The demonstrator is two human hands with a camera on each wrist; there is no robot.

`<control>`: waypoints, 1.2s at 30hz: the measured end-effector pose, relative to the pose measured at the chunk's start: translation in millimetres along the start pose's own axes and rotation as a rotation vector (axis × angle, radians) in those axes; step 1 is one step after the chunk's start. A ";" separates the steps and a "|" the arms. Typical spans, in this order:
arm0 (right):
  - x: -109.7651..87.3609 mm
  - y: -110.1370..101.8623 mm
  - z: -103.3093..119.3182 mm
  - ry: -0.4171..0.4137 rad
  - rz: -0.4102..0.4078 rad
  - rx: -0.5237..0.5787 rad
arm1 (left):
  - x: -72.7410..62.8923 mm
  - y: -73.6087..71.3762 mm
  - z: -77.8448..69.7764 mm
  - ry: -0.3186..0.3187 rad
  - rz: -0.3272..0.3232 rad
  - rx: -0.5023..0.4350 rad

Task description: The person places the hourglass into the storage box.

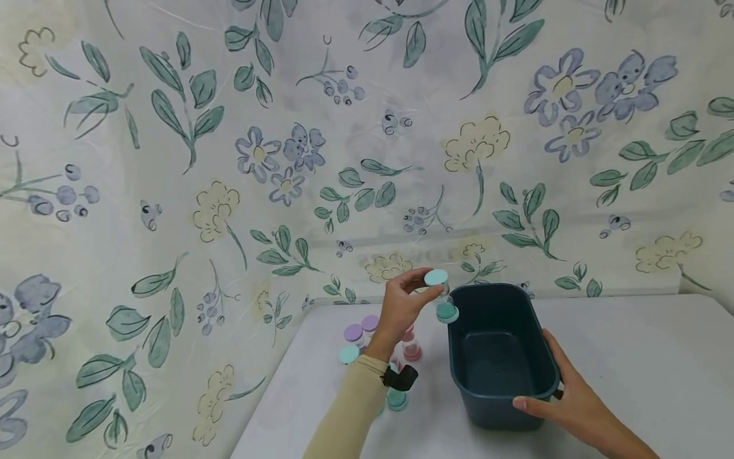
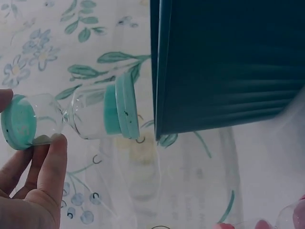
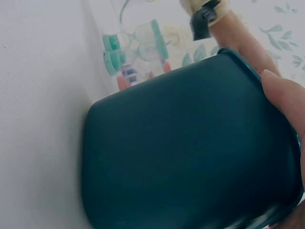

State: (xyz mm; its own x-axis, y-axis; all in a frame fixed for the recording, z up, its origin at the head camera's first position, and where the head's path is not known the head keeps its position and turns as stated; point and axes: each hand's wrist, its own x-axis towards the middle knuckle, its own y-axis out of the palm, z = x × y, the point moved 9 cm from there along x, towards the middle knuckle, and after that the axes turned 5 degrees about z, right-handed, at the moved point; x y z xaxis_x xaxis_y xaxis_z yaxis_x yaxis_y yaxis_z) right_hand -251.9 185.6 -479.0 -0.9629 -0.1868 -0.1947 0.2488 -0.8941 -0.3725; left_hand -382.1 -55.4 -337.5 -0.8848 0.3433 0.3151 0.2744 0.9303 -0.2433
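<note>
Left hand (image 1: 401,309) pinches hourglass (image 2: 89,113) at its upper end, right hand (image 1: 580,400) grips bin (image 1: 496,414); lower cap (image 1: 446,312), below left fingertips, should probably clear the rim before any release.

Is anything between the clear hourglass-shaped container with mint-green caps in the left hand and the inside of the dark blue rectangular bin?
Only the left rim of the bin: in the head view, the lower cap of the container overlaps it, though the left wrist view shows a gap between them. Nothing else visible intervenes.
</note>
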 end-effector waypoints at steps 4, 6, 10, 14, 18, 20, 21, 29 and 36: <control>-0.4 0.5 0.0 -0.004 -0.011 -0.001 | 5.1 6.8 -0.4 0.012 0.036 0.038; -0.1 0.3 0.0 -0.003 -0.015 -0.005 | 7.2 10.3 0.4 0.009 0.055 0.059; 1.1 0.0 0.2 0.017 -0.015 -0.016 | 10.2 14.9 2.5 -0.014 0.085 0.087; 1.8 0.0 0.7 0.024 -0.012 -0.028 | 13.3 17.4 4.7 -0.045 0.096 0.106; 1.3 0.1 1.2 0.016 -0.015 -0.031 | 16.8 20.5 4.9 -0.072 0.105 0.127; 1.2 -0.2 1.7 0.009 -0.020 -0.036 | 18.6 23.7 4.0 -0.074 0.117 0.143; 1.2 -0.2 2.0 0.008 -0.022 -0.034 | 19.4 25.6 4.1 -0.080 0.126 0.154; 1.1 0.4 0.0 0.005 -0.013 -0.004 | 19.7 42.5 10.8 -0.118 0.195 0.226; 1.8 -0.7 -1.0 0.015 -0.024 -0.020 | 20.0 54.5 17.5 -0.138 0.248 0.271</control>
State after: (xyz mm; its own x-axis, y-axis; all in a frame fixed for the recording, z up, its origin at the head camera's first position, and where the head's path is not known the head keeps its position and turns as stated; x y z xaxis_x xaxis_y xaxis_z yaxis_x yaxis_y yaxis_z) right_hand -253.7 186.3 -479.9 -0.9669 -0.1590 -0.1994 0.2278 -0.8899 -0.3952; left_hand -391.4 -0.1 -360.5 -0.8514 0.5159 0.0949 0.3932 0.7473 -0.5356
